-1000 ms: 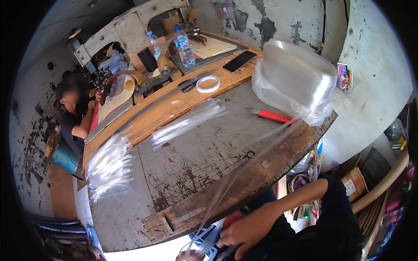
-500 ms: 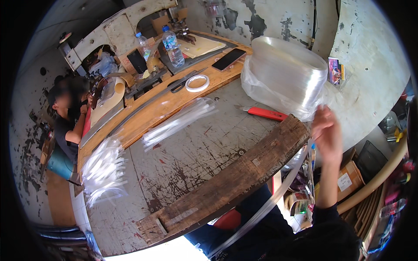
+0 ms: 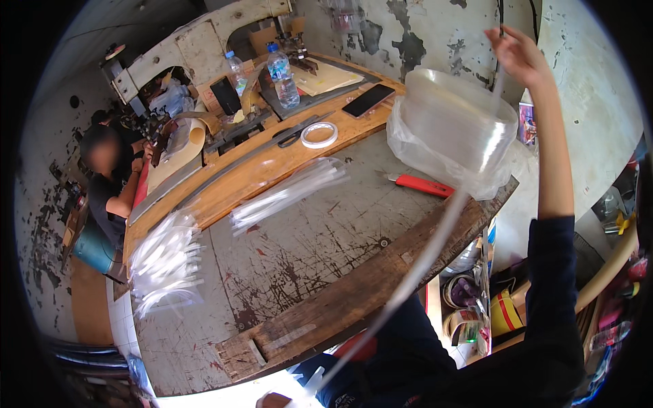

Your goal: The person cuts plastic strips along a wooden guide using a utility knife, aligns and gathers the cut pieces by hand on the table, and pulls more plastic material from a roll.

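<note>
At the left edge of the worn grey workbench (image 3: 299,251) lies a pile of clear plastic strips (image 3: 166,262). The left hand (image 3: 272,401) at the bottom is barely visible; its grip I cannot tell. A long clear plastic strip (image 3: 435,231) rises to the right hand (image 3: 518,53), pinched on it above the bagged clear roll (image 3: 452,132).

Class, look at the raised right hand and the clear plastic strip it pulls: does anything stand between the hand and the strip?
Nothing visible does. The right hand already grips the clear plastic strip at its upper end; the strip runs down past the big clear plastic roll towards the lower edge.
</note>
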### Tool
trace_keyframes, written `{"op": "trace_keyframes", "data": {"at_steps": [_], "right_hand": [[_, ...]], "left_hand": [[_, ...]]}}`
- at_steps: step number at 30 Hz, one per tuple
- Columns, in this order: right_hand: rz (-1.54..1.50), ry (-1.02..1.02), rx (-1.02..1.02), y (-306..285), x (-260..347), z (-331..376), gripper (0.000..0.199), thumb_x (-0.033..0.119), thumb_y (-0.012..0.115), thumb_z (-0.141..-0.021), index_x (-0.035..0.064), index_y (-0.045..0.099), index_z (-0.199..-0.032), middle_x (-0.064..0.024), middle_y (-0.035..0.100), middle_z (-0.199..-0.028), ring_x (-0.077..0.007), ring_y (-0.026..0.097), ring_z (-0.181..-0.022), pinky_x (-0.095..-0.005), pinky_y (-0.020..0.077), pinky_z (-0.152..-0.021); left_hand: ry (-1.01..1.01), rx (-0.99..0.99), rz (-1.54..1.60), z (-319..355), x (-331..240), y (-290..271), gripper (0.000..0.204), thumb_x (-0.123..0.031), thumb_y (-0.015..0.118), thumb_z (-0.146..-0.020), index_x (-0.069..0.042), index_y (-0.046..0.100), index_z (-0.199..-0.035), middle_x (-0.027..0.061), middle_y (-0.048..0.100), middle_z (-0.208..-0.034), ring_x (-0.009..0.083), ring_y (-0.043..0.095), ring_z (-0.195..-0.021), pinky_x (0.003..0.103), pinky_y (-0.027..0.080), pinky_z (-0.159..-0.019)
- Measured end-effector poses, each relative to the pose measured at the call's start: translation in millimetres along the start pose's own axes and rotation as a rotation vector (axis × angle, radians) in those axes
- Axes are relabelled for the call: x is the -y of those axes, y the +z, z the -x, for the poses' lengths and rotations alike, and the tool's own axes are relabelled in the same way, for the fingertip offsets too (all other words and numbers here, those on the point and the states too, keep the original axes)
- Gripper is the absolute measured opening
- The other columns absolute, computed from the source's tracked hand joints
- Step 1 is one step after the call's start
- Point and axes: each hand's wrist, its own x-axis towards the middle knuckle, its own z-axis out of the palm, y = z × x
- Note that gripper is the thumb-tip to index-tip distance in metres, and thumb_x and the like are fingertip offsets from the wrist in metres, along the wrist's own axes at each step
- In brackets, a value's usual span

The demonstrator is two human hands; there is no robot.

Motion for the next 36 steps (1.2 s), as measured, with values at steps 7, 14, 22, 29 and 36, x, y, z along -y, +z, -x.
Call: {"op": "trace_keyframes", "data": {"at_steps": [7,14,22,29,36], "right_hand": [[-0.016,0.104,0.005,46.3,-79.9,-91.8,0.030,0.005,0.051,-0.084,-0.0117,0.039,-0.105,-0.0130,0.050,-0.091,-0.0124,0.051,-0.069,-0.0192,0.0504,-0.061],[0.436,0.189,0.491,133.5,-217.4,43.0,0.020,0.012,0.039,-0.090,-0.0008,0.049,-0.101,-0.0030,0.050,-0.064,-0.0079,0.041,-0.050,-0.0194,0.0358,-0.042],[0.898,0.347,1.357,89.1,-184.3,177.0,0.023,0.021,0.047,-0.090,0.0031,0.051,-0.104,-0.0072,0.058,-0.069,-0.0176,0.055,-0.054,-0.0294,0.0421,-0.049],[0.610,-0.145,0.957,-41.7,-23.9,218.7,0.026,0.021,0.057,-0.085,-0.0038,0.056,-0.091,-0.0098,0.061,-0.062,-0.0199,0.057,-0.046,-0.0262,0.0461,-0.041],[0.595,-0.536,-0.617,-90.0,82.5,170.7,0.038,0.017,0.041,-0.092,0.0031,0.038,-0.128,0.0020,0.054,-0.094,-0.0019,0.051,-0.085,-0.0124,0.0374,-0.073]], "left_hand": [[0.092,-0.061,-0.048,6.8,-12.0,-4.4,0.027,-0.029,0.053,-0.086,-0.004,0.055,-0.076,0.0055,0.054,-0.063,0.0195,0.050,-0.055,0.031,0.038,-0.046],[0.178,-0.114,-0.112,16.4,-22.3,-9.0,0.027,-0.028,0.054,-0.085,-0.003,0.055,-0.075,0.0067,0.054,-0.064,0.0208,0.052,-0.055,0.032,0.039,-0.046],[0.278,-0.007,-0.268,15.7,-27.3,2.1,0.027,-0.027,0.055,-0.084,-0.002,0.055,-0.075,0.0081,0.055,-0.065,0.0224,0.054,-0.056,0.033,0.041,-0.046],[0.388,0.682,-0.627,-27.7,-47.8,70.4,0.027,-0.026,0.056,-0.084,-0.002,0.055,-0.074,0.0094,0.056,-0.066,0.0238,0.056,-0.057,0.034,0.042,-0.045],[0.139,1.531,-0.717,-47.4,-34.7,161.8,0.021,-0.022,0.055,-0.084,-0.002,0.054,-0.078,0.0120,0.054,-0.063,0.0276,0.056,-0.055,0.037,0.042,-0.046]]}}
